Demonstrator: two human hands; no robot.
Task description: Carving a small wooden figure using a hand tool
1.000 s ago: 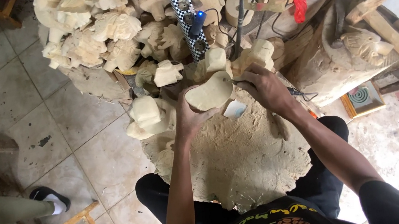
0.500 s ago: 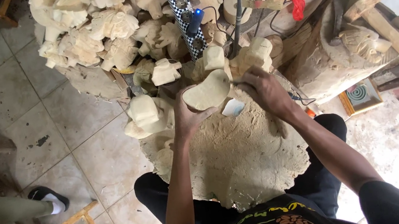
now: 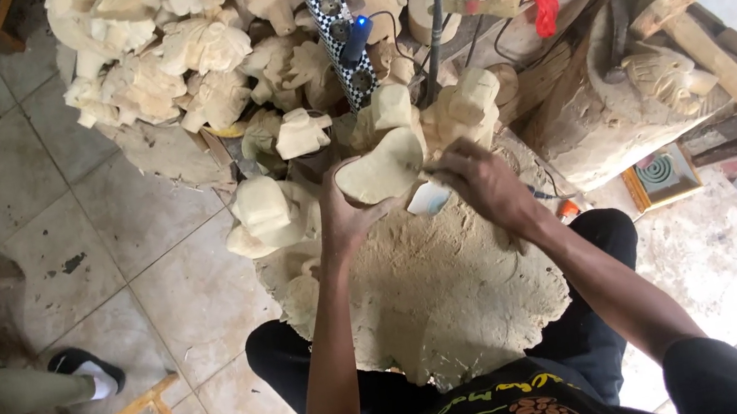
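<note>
Head view, hands (image 3: pixel 347 224) gripping smooth carving (image 3: pixel 380 169), possibly sandpaper (image 3: pixel 430 197)

- Wood carving (image 3: pixel 380 172): pale, raw, matt, sanded smooth.
- Sandpaper piece (image 3: pixel 430 197): pale, matt paper.
- Stump top (image 3: pixel 438 293): rough, dusty wood.
- Floor tiles (image 3: pixel 158 284): dull, grimy ceramic.

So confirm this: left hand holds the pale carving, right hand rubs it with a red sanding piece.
Not quite. In the head view the left hand does hold the carving, but the sanding piece under the right hand is whitish, not red.
</note>
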